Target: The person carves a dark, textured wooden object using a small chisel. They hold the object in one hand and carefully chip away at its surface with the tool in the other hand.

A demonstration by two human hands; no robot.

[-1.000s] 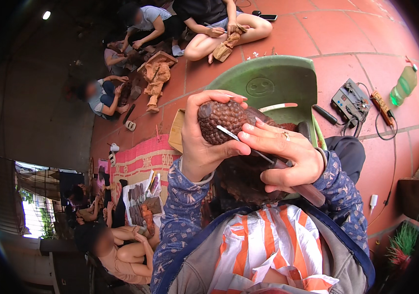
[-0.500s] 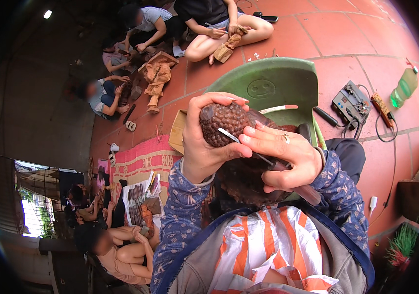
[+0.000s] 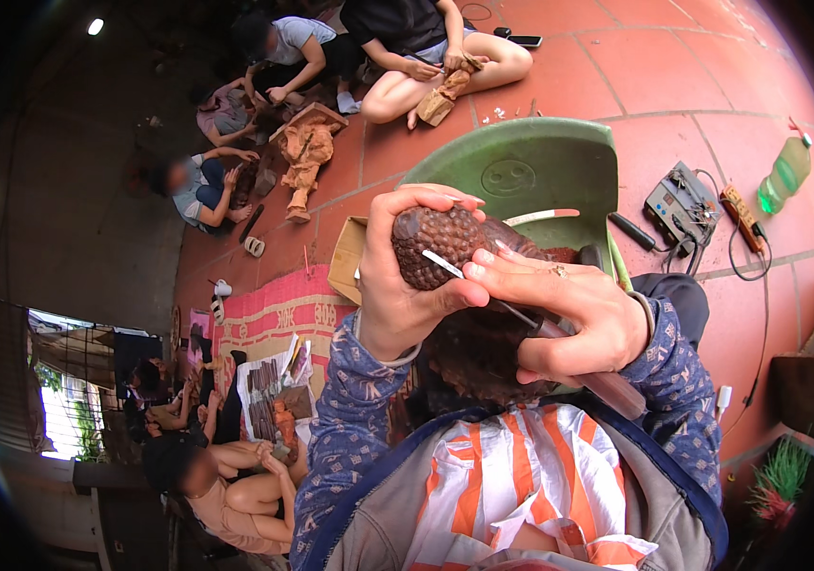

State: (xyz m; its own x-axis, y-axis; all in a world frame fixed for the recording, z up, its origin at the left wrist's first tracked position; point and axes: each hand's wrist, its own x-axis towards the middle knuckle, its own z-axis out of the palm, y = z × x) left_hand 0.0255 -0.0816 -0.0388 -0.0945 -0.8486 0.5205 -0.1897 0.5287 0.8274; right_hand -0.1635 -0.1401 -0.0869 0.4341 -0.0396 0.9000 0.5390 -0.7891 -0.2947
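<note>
My left hand (image 3: 390,285) is wrapped around the knobbly rounded end of a dark brown wood carving (image 3: 426,228), fingers over the far side and thumb along the near side. In my right hand (image 3: 583,324) is a carving chisel (image 3: 611,390) with a brown handle and a thin metal shaft. Its pale flat tip lies against the bumpy surface, close to my left thumb. My right fingertips press near the blade and touch the carving. The lower part of the carving runs toward my lap, partly hidden by my hands.
Beyond the carving is a green plastic chair (image 3: 559,157). To the right lie a grey control box (image 3: 681,205), a power strip (image 3: 743,214) and a green bottle (image 3: 787,174). Chisels (image 3: 262,390) lie on paper at left, near a red patterned mat (image 3: 278,295). Several people sit carving nearby.
My right hand and the chisel have drawn back slightly to the right and down, showing more of the handle. My left hand stays around the carving.
</note>
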